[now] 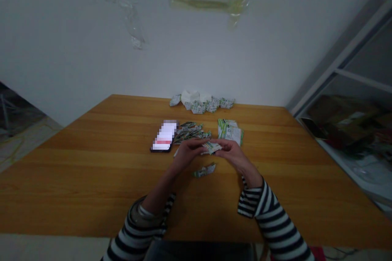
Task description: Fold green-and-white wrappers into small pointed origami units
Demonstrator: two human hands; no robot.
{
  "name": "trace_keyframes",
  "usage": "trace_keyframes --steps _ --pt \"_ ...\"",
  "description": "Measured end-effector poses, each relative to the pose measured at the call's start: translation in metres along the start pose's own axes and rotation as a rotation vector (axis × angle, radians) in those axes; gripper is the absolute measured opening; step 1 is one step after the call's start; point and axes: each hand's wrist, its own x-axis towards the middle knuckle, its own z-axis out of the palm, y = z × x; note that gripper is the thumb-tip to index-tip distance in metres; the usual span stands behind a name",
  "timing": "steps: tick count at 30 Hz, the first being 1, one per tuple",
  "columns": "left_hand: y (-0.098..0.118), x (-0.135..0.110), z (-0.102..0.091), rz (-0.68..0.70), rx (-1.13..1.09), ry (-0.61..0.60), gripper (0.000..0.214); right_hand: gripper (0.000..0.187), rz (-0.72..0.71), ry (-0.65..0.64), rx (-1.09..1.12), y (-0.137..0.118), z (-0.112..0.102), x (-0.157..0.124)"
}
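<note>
My left hand [186, 154] and my right hand [233, 153] meet above the middle of the wooden table [116, 179]. Their fingertips pinch a small piece of folded printed paper [212, 147] from both sides. Below it, nearer to me, a folded paper strip [204, 170] lies by itself on the wood. Just beyond my left hand is a loose pile of folded printed papers [190, 131]. Flat printed paper sheets [231, 131], white and green, are stacked beyond my right hand, which covers part of their near edge.
A phone [165, 135] with a lit, blurred screen lies left of the pile. Several folded paper pieces [198, 107] and white crumpled paper [190, 96] sit along the wall [202, 57]. Shelving with dark items [343, 118] stands at the right.
</note>
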Motion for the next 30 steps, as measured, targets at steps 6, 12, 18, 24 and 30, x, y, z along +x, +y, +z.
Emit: trace_keyframes --steps 6,12,18,24,30 --pt "-0.007 0.0 0.001 -0.015 0.016 0.071 0.019 0.032 0.001 -0.035 -0.091 -0.003 -0.001 -0.001" --pt "-0.01 0.001 0.002 -0.016 0.046 0.129 0.015 0.022 -0.135 0.085 -0.237 -0.002 -0.003 0.002" --pt "-0.007 -0.001 0.006 -0.033 0.078 0.196 0.022 0.016 -0.147 0.298 -0.263 0.004 0.002 0.005" --pt "-0.006 0.0 0.006 0.095 0.026 0.154 0.018 0.018 -0.193 0.324 -0.213 0.003 0.0 0.007" --pt "-0.009 -0.002 0.005 0.091 -0.016 0.125 0.023 0.021 -0.18 0.213 -0.216 0.005 0.002 0.005"
